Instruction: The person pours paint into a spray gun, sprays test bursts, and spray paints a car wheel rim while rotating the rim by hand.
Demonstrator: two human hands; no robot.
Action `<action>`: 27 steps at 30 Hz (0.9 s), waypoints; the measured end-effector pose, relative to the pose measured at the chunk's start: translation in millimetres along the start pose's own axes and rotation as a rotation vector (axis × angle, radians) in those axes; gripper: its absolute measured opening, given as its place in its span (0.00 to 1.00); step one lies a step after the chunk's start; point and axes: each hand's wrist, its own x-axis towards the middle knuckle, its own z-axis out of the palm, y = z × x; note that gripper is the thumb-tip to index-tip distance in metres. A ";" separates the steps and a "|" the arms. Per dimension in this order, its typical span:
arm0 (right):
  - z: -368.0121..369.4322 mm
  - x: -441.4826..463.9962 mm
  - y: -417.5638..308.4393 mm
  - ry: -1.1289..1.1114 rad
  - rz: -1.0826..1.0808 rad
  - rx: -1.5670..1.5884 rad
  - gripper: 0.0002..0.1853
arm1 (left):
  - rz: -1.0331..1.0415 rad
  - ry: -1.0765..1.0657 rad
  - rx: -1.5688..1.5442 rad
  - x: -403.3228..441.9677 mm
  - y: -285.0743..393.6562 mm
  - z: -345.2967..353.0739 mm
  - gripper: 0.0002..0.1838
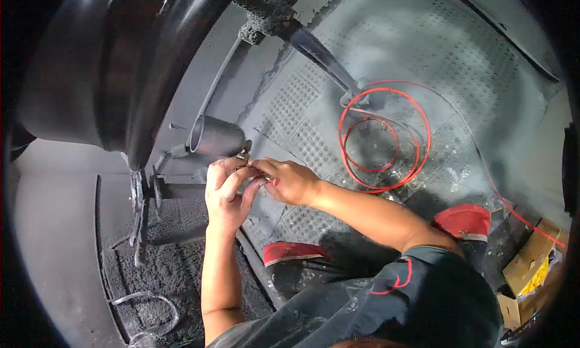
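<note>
Metal part (246, 147), mostly hidden where the left hand (226, 192) and right hand (294, 182) pinch it, could drop to the floor (289, 111) if either grip slips.

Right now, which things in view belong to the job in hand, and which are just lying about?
Likely in the job:
small metal fitting, partly hidden, at left hand and right hand
metal cup beside them

Likely lying about:
cardboard box with yellow material inside
coiled red hose on floor, though its link is unclear
</note>
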 end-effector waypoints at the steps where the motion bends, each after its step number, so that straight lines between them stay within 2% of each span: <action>1: -5.0 0.8 -0.8 -0.016 0.001 0.033 0.23 | 0.029 -0.026 -0.001 3.0 -1.5 -2.3 0.18; 4: -18.8 -0.6 -7.4 -0.019 0.002 0.079 0.24 | 0.094 -0.069 0.008 14.8 3.9 -5.4 0.16; 8: -28.6 3.7 -13.1 0.048 0.048 0.138 0.21 | 0.236 -0.160 0.171 25.8 11.9 -8.4 0.13; 10: -35.0 8.8 -14.1 0.146 -0.061 0.255 0.21 | 0.286 0.034 0.218 25.3 13.3 -11.9 0.21; 11: -41.1 11.7 -16.9 0.162 -0.052 0.255 0.19 | 0.295 0.216 0.229 18.4 3.3 -15.2 0.26; 12: -48.9 15.6 -18.2 0.173 -0.052 0.268 0.19 | 0.213 0.589 -0.002 15.9 0.5 -5.9 0.24; 13: -56.5 19.2 -19.0 0.222 -0.101 0.267 0.19 | 0.101 0.777 -0.031 24.6 3.7 -9.5 0.19; 14: -63.2 23.2 -20.0 0.269 -0.148 0.266 0.19 | -0.001 0.876 -0.149 22.2 -14.0 -17.8 0.22; 16: -81.0 32.1 -27.8 0.328 -0.182 0.260 0.17 | -0.119 0.900 -0.093 37.4 -25.1 -19.6 0.26; 18: -108.8 38.7 -40.9 0.286 -0.137 0.331 0.14 | -0.171 0.645 -0.043 43.4 -63.8 -36.8 0.29; 19: -116.1 44.1 -40.7 0.286 -0.142 0.344 0.14 | -0.101 0.689 -0.126 51.2 -74.3 -34.5 0.25; 21: -128.1 52.9 -41.7 0.483 -0.399 0.281 0.13 | -0.091 0.722 -0.062 63.9 -90.4 -47.4 0.24; 23: -142.2 52.3 -50.7 0.474 -0.352 0.353 0.14 | -0.107 0.805 0.135 68.9 -91.7 -53.0 0.18; 27: -154.2 52.6 -61.0 0.483 -0.286 0.489 0.15 | -0.040 0.888 0.113 73.5 -82.0 -46.0 0.15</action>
